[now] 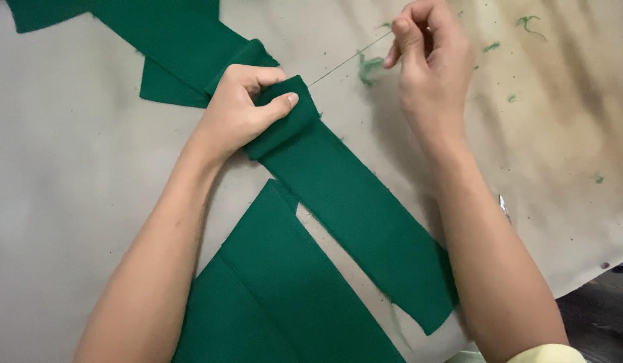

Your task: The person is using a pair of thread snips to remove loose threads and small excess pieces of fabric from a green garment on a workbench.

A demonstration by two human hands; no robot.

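A long dark green fabric strip (pixel 351 202) runs diagonally across a grey-beige work surface (pixel 69 154). My left hand (pixel 241 111) pinches a folded part of the strip near its middle, thumb on top. My right hand (pixel 429 57) is raised at the upper right, fingers pinched on a thin thread (pixel 345 60) that runs taut from the fold up to the fingertips. Whether a needle is in those fingers is too small to tell.
More green fabric pieces lie at the bottom centre (pixel 271 296) and at the top left (pixel 170 47). Green thread scraps (pixel 368 67) and lint dot the surface at the upper right. The surface's edge (pixel 593 275) drops off at the lower right.
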